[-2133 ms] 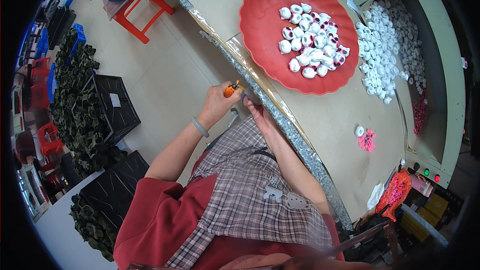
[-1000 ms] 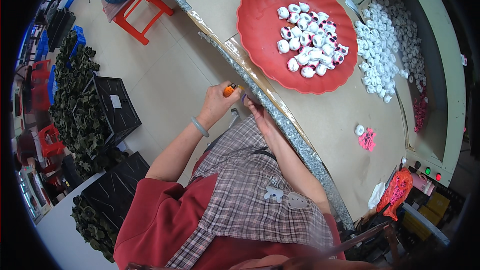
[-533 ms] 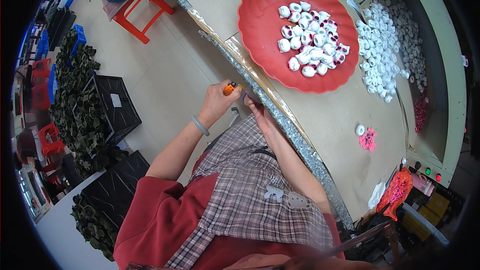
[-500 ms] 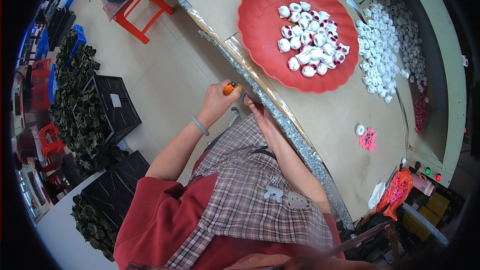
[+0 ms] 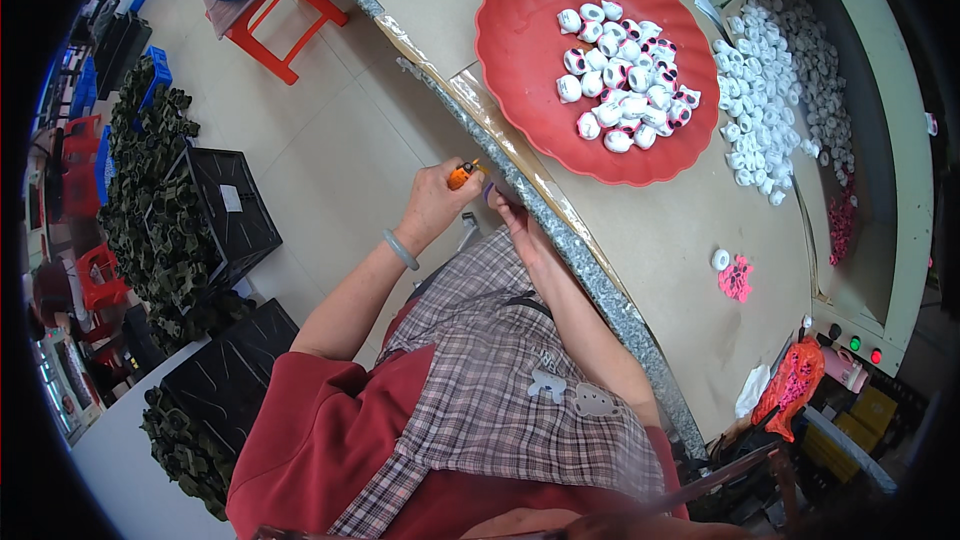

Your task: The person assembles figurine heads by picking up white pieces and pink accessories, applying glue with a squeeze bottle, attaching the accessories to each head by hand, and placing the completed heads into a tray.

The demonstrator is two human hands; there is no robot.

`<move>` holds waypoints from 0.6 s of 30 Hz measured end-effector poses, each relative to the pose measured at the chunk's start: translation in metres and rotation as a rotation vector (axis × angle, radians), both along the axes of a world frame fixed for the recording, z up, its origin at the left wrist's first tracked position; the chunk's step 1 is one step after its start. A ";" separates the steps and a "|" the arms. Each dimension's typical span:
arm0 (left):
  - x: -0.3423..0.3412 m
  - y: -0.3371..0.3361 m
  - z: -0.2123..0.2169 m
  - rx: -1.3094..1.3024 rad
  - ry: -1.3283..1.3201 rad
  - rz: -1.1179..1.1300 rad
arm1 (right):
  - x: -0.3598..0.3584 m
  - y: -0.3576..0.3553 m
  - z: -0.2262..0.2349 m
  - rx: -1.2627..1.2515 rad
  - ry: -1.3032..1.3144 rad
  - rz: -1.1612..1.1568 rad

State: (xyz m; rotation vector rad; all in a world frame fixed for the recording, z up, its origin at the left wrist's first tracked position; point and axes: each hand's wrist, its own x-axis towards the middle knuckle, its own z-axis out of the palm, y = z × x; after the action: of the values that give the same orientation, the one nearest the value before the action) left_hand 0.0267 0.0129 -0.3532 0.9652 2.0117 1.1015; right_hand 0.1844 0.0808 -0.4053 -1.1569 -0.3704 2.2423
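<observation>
My left hand (image 5: pixel 432 204), with a pale bracelet on its wrist, is closed around a small orange-and-black handled tool (image 5: pixel 460 176). The tool's yellowish tip points toward the table's edge. Close beside it, my right hand (image 5: pixel 518 224) is held low against the stone edge (image 5: pixel 570 240), its fingers drawn together. A purple band (image 5: pixel 488 192) shows at those fingertips; what they pinch is too small and partly hidden. Both hands are in front of the tabletop, above my checked apron (image 5: pixel 470 380).
A red scalloped basin (image 5: pixel 520 100) holds several white round pieces with pink and black parts. Many white pieces (image 5: pixel 755 120) lie by a pale metal machine (image 5: pixel 915 140). Pink pieces (image 5: pixel 735 278) and a white ring (image 5: pixel 720 260) lie nearer. Black crates (image 5: pixel 240 205) and a red stool (image 5: pixel 285 25) stand left.
The orange tool in my left hand has tilted very slightly, its tip moving a little upward in the picture. My right hand is almost still.
</observation>
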 end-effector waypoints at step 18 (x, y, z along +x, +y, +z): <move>0.003 -0.006 -0.003 -0.001 -0.017 0.007 | 0.006 -0.006 0.002 0.005 0.027 0.017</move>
State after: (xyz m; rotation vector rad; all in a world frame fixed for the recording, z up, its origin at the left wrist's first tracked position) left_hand 0.0301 0.0073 -0.3558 0.9463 2.0034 1.1088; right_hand 0.1901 0.0743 -0.4035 -1.1234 -0.3758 2.2687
